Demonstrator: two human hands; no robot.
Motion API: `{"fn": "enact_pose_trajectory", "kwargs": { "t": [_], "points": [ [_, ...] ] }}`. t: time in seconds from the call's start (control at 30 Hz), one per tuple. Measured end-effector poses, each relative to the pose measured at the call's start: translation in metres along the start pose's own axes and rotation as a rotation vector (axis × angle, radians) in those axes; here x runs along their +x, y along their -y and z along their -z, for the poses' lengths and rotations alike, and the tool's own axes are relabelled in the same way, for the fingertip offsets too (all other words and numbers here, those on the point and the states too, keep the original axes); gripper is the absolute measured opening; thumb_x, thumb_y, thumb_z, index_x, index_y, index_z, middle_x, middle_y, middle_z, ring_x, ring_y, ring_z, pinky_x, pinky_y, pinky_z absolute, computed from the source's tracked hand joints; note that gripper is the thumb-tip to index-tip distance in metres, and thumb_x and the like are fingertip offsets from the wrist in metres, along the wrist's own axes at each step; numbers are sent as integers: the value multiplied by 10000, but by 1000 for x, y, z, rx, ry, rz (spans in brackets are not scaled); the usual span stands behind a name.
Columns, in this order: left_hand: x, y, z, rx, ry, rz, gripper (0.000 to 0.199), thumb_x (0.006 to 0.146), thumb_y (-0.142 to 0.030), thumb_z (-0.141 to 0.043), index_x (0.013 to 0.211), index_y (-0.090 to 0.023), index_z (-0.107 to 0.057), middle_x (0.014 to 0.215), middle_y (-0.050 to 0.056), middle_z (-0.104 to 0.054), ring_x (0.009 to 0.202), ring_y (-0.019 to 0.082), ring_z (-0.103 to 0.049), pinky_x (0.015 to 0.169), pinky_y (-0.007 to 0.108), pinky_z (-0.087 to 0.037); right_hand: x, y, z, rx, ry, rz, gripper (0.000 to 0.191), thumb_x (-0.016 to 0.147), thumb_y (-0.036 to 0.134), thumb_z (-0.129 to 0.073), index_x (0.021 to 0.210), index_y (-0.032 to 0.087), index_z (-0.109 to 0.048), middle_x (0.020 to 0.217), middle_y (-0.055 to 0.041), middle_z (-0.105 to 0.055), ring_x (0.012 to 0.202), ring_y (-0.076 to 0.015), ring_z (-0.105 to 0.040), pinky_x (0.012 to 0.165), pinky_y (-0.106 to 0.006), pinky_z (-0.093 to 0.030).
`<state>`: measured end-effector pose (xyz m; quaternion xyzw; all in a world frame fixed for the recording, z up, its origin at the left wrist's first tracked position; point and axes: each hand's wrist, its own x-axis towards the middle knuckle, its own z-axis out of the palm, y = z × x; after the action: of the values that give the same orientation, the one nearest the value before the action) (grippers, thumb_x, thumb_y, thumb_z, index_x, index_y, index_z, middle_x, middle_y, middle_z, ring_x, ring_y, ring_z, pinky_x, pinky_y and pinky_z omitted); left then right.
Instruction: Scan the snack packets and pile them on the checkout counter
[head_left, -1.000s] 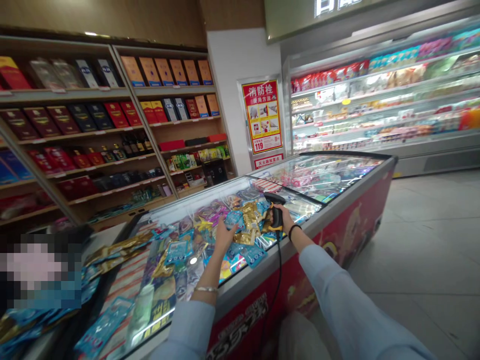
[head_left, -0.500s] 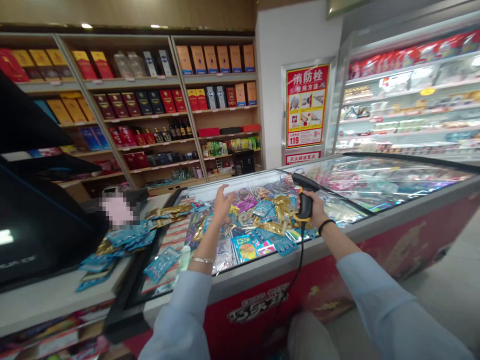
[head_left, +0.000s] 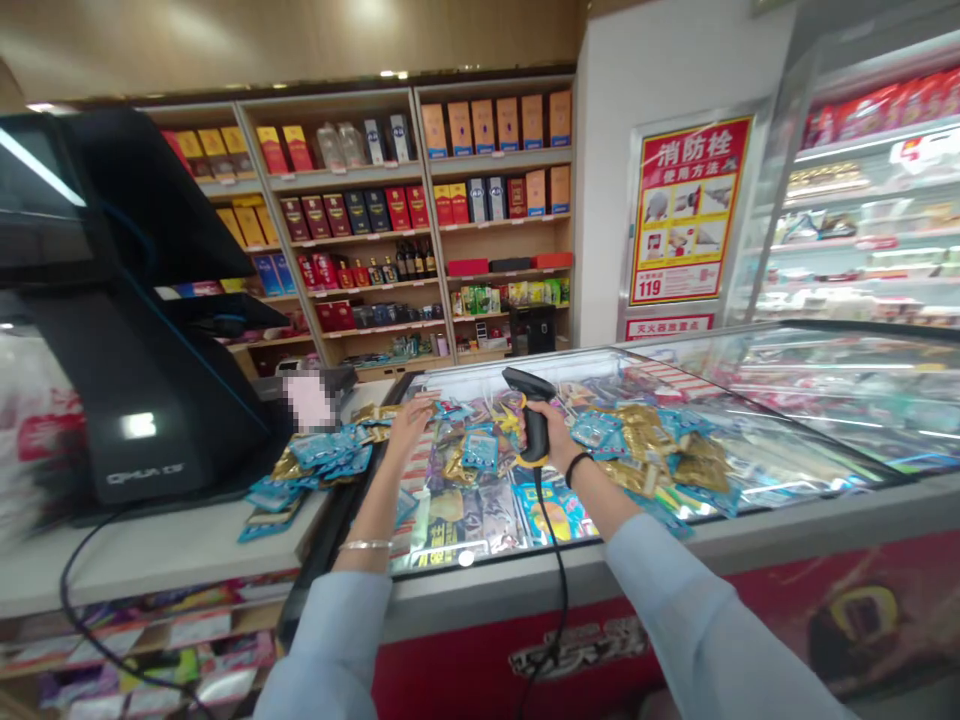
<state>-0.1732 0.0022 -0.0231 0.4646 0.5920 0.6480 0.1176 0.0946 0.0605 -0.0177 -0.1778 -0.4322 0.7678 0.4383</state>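
Scanner (head_left: 535, 430), wrapped in my right grip (head_left: 556, 437) above the freezer (head_left: 487, 588), has swung left of the right packet pile (head_left: 639, 442); my left hand (head_left: 407, 428), hold unclear, nears the left packet pile (head_left: 334, 455), shifting work leftward.

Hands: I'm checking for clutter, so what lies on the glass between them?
In the head view, a blue packet and gold packet lie on the glass between left hand and right hand.

"消防栓" and "119" on wall sign (head_left: 690, 212)

Right grip (head_left: 556, 437) partly hidden behind the black scanner (head_left: 536, 432)
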Motion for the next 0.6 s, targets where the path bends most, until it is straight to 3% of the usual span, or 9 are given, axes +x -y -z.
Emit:
{"fn": "enact_pose_trajectory", "kwargs": {
  "t": [0.17,0.4,0.5,0.6],
  "points": [
    [0,24,-2,41,-7,54,320,668,-426,-646,866,-175,-626,966,80,-687,947,230,-632,880,385,-488,21,-27,-7,-12,26,-98,207,757,360,-572,642,193,-528,480,1,-553,364,-122,-508,344,-231,-411],
    [-10,32,4,77,134,197,506,609,-462,-734,1011,-177,-621,1094,119,-674,957,227,-647,816,341,-502,26,-49,-7,-56,16,-59,152,722,328,-612,707,186,-560,497,13,-579,340,-123,-507,339,-241,-417],
    [-17,32,8,204,251,198,469,549,-464,-772,913,-185,-673,1017,102,-703,936,245,-650,816,347,-495,24,-50,-6,-72,32,-43,147,725,326,-609,707,188,-560,484,9,-577,334,-129,-510,335,-245,-418],
    [-21,33,9,342,412,161,351,505,-454,-783,726,-194,-704,786,50,-715,851,258,-655,790,347,-486,24,-49,-5,-72,58,-62,184,731,361,-606,684,192,-549,450,3,-560,319,-137,-502,333,-253,-420]
  ]
}}
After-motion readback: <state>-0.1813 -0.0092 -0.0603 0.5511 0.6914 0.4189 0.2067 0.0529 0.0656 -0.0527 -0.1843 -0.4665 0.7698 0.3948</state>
